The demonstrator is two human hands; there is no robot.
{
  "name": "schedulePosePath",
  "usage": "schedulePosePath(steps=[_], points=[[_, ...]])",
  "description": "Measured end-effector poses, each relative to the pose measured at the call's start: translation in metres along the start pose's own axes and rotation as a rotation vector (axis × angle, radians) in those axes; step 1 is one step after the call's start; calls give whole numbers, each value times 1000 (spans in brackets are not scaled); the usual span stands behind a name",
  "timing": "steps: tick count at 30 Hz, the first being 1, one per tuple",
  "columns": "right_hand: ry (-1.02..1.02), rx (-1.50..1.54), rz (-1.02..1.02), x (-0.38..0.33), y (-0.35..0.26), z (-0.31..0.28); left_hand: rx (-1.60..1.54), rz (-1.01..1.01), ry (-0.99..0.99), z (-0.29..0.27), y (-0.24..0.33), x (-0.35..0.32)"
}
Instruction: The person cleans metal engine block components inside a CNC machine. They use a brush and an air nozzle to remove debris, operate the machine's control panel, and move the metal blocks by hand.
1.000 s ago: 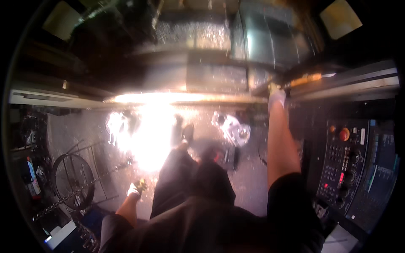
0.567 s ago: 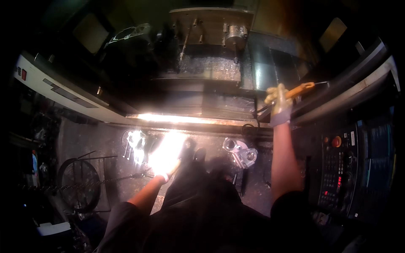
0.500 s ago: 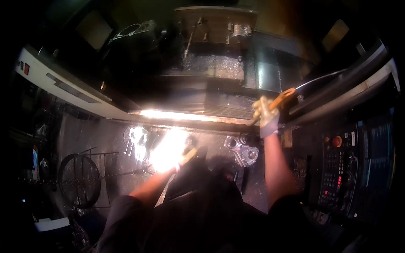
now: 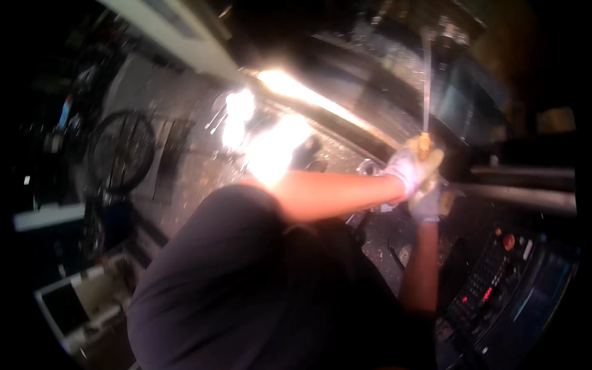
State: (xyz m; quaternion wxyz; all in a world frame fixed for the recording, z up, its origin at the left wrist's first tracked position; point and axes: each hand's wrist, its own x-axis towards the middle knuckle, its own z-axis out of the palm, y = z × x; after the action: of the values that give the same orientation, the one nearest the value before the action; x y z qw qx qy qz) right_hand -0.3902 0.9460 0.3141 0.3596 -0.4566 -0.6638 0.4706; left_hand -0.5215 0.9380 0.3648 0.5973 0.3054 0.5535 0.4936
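Both my hands, in pale work gloves, meet at the right below the machine opening. My left arm crosses in front of my body, and my left hand (image 4: 417, 164) closes round the orange handle of a tool (image 4: 425, 144) with a long thin metal rod. The rod points up and away into the machine. Just below, partly covered by the left wrist, my right hand (image 4: 425, 202) is closed at the tool's lower end; its fingers are blurred. Part of a metal casting (image 4: 369, 166) shows behind my left forearm.
At the lower right stands a control panel (image 4: 484, 290) with a red knob. The machine's lit sill (image 4: 320, 102) runs diagonally before me. Shiny parts (image 4: 237, 117) lie in strong glare on the floor, and a dark wheel-like ring (image 4: 122, 151) is at the left.
My left hand has come across from the left to the tool beside my right hand. The rod has swung from pointing right to pointing away. My view has turned and tilted.
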Motion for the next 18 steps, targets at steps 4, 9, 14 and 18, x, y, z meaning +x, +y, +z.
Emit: schedulePosePath(steps=[4,9,14,18], points=[[63,266,335,28,-17,-24,450,355,-103,-27,10,-7],[354,195,374,41,-37,-31,731,121,-250,-99,-18,-30],[460,208,161,58,-2,7,599,69,128,-260,-179,-37],[514,287,284,70,-16,17,1080,-197,4,-376,-237,-96]])
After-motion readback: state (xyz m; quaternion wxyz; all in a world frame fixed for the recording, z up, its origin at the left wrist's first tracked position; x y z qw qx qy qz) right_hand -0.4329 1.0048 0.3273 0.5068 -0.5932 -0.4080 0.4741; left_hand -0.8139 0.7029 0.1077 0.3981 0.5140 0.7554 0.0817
